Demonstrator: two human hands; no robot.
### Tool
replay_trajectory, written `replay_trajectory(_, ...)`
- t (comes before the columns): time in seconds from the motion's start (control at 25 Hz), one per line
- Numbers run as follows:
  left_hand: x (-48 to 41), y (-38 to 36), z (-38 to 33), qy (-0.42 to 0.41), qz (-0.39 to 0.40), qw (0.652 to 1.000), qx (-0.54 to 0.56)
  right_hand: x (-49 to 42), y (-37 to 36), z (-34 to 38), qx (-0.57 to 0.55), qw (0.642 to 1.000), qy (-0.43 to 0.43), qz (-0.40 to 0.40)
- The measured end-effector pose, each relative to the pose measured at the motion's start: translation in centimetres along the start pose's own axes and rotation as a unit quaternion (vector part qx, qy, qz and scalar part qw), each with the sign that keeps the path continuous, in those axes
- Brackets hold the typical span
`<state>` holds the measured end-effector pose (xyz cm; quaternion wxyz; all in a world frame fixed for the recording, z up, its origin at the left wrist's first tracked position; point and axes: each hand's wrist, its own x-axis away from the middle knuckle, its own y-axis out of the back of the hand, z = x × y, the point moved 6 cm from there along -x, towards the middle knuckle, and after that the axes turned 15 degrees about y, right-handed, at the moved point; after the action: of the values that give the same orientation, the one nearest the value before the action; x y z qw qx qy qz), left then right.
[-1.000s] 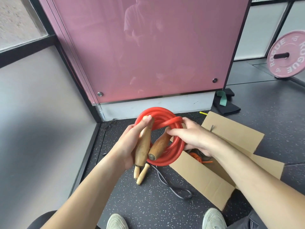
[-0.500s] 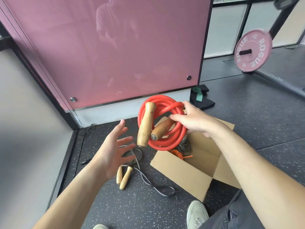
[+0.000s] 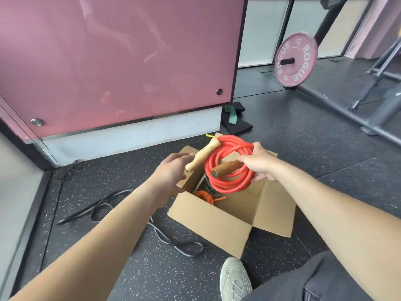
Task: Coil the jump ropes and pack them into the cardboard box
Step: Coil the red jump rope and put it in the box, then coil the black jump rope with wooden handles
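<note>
A black rope point(image 3: 160, 235) lies loose on the speckled floor point(image 3: 108, 268) at the left, uncoiled, running from near the wall to just in front of the box point(image 3: 208, 224); the left hand point(image 3: 171, 172) hovers over the box's left flap with its fingers point(image 3: 184, 157) straight and spread, holding nothing, close to the end of the pale handle point(image 3: 202, 156); whether they touch it I cannot tell. The box stands open on the floor, flaps out, with an orange rope point(image 3: 205, 195) lying inside at its left; the red rope point(image 3: 230, 168), coiled in a ring, hangs in the air above the box's far half, the pale handle sticking out to the upper left, the darker handle point(image 3: 225, 169) lying across the ring. The right hand point(image 3: 258, 165) grips the coil's right side, fingers curled round the strands and that darker handle; near it a pale shoe point(image 3: 234, 279) rests on the floor; far right, a pink weight plate point(image 3: 296, 59) stands upright.
</note>
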<state>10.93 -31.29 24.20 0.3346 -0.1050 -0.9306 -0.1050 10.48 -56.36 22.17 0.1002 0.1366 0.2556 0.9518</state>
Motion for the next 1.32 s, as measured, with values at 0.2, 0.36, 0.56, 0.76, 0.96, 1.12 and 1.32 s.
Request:
replay_trajectory(0.2, -10.7, -6.8, -1.4, -0.019, -0.019, 0.998, -0.053, -5.2, 1.6, -2.9, 0.011, 1.000, -0.011, 0.024)
replay_trajectory(0.36, -18.6, -11.1, 1.3, 0.020, -0.008, 0.996, -0.087, -9.3, 0.3, -10.4, 0.024, 0.997, -0.065, 0.041)
replay_trajectory(0.56, -24.5, -14.1, 7.9, 0.136, 0.060, 0.964, -0.219, -14.3, -2.4, -18.3, 0.178, 0.975, -0.048, 0.124)
replay_trajectory(0.76, -30.6, -16.2, 11.5, 0.151, 0.092, 0.903, -0.391, -18.9, -5.2, -23.3, 0.307, 0.922, -0.025, 0.232)
replay_trajectory(0.96, -34.3, -17.3, 15.2, 0.181, 0.093, 0.874, -0.442, -20.1, -8.2, -27.3, 0.359, 0.898, -0.053, 0.250)
replay_trajectory(1.12, -35.1, -18.0, 14.0, 0.060, 0.047, 0.824, -0.562, -19.8, -8.2, -25.2, 0.468, 0.868, 0.036, 0.163)
replay_trajectory(1.32, -32.0, -14.8, 10.0, 0.014, 0.070, 0.877, -0.475, -18.5, -6.4, -18.1, 0.486, 0.854, 0.155, 0.097)
